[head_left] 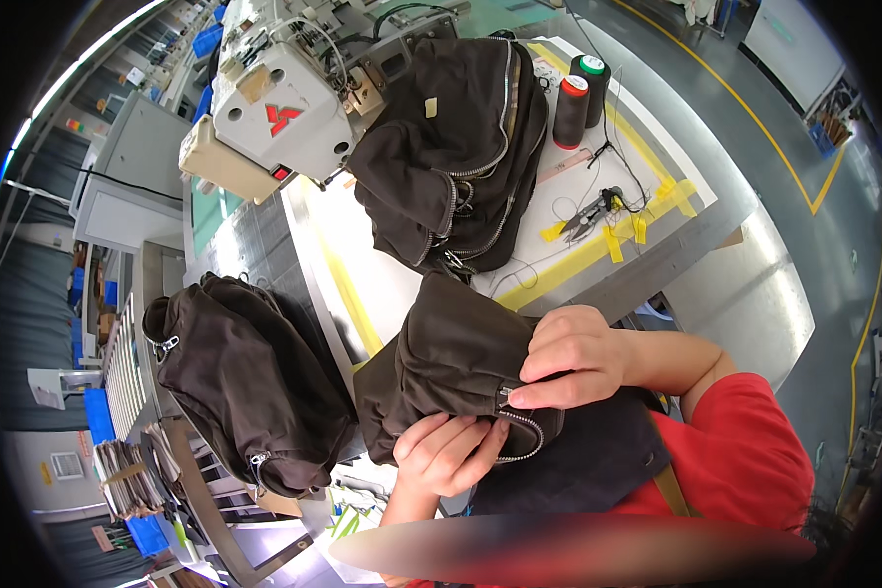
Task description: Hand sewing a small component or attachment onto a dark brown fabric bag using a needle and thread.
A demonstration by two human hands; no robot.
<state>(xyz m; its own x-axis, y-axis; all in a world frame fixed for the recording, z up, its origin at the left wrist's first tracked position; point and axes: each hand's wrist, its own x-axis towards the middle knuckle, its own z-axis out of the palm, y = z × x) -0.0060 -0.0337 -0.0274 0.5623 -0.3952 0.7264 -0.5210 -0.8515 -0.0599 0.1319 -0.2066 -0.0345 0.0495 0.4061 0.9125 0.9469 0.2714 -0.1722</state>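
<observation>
A dark brown fabric bag with a silver zipper is in my hands at the front of the worktable. My right hand pinches at the zipper pull on the bag's right side. Below it, my left hand grips the bag's lower edge with curled fingers beside the curved zipper teeth. Farther back lies a pile of similar dark bags with open zippers, and another dark bag rests at the left.
A white sewing machine stands at the back left. Red-topped and green-topped thread cones, plus black thread snips, sit on the taped white board. Stacked papers are at lower left, and a yellow-lined walkway runs along the right.
</observation>
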